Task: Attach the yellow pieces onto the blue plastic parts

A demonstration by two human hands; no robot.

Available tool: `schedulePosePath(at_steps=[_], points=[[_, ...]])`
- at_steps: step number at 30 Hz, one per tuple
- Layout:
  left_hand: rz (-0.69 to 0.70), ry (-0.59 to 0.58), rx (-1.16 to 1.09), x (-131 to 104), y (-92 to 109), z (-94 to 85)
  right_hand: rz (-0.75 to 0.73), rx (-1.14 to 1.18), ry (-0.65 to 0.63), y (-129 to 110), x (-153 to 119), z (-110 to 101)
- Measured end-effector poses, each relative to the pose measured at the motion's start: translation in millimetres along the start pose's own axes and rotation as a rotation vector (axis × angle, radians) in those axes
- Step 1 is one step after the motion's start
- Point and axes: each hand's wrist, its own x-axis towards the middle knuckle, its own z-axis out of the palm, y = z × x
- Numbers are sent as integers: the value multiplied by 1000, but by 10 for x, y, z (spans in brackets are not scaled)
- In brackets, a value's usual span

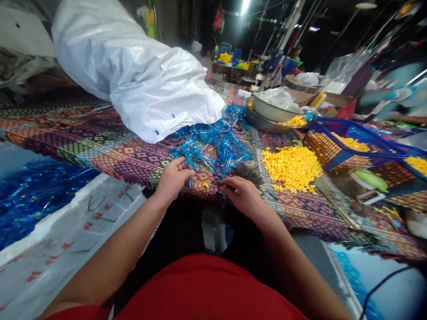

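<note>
Blue translucent plastic pieces point(230, 146) lie heaped on the patterned cloth point(133, 153), spilling from the mouth of a big white sack point(160, 84). My left hand point(174, 178) is at the near left of this heap, thumb and fingers closed around a small blue piece point(190, 182). On the other side, my right hand point(240, 194) is pinched at the cloth's near edge; whatever is between its fingertips is too small to make out. A few yellow bits point(205, 185) lie between the hands. Small dark pieces point(247, 174) are piled just beyond my right hand.
A yellow pile point(292, 169) sits right of the dark pieces. Behind it are stacked metal bowls point(267, 120) and a blue-and-orange basket point(333, 153). A green oval object point(370, 179) lies farther right. At the lower left, an open white bag point(80, 222) adjoins many blue pieces point(40, 191).
</note>
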Motion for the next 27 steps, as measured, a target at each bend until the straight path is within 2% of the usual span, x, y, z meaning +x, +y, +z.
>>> schedulePosePath(at_steps=[6, 13, 21, 24, 27], points=[[-2, -40, -26, 10, 8, -39, 163, 320, 74, 113, -85, -121], [-4, -50, 7, 15, -2, -30, 267, 391, 104, 218, -108, -139], [54, -38, 92, 54, -73, -53, 204, 160, 195, 341, -93, -117], [63, -27, 111, 50, -53, -44, 86, 76, 128, 207, -84, -83], [60, -36, 110, 37, -31, -32, -5, -150, 2, 18, -64, -18]])
